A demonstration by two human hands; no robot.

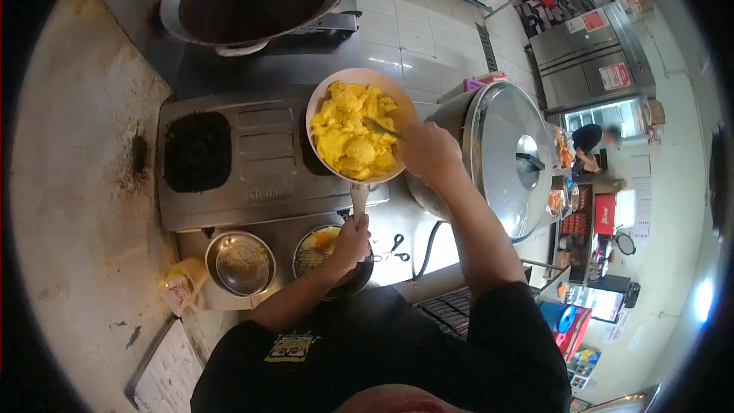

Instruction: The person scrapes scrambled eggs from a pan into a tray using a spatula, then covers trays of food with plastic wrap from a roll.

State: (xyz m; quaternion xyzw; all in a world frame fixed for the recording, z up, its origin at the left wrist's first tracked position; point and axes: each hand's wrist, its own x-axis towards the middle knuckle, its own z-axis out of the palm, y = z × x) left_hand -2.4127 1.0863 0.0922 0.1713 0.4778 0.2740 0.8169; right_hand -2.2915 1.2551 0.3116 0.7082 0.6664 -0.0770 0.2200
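My left hand (352, 245) is closed around the pale handle of a frying pan (313, 134). Yellow scrambled eggs (344, 126) fill much of the pan, which is over the right side of a steel gas stove (264, 160). In my right hand (433, 154) is a dark cooking utensil (381, 128); its end is among the eggs, and motion blur hides its exact kind. Beneath my left forearm sits a dark pan (312, 251) with food in it, partly covered by the arm. Black-handled scissors (397, 248) lie just right of my left hand.
A large lidded pot (505, 160) stands close to my right forearm. Ahead is a wide wok (252, 0) of dark liquid. A metal bowl with a strainer (241, 264) and a yellow-filled container (183, 283) are at left. Another person (587, 141) is at the far right.
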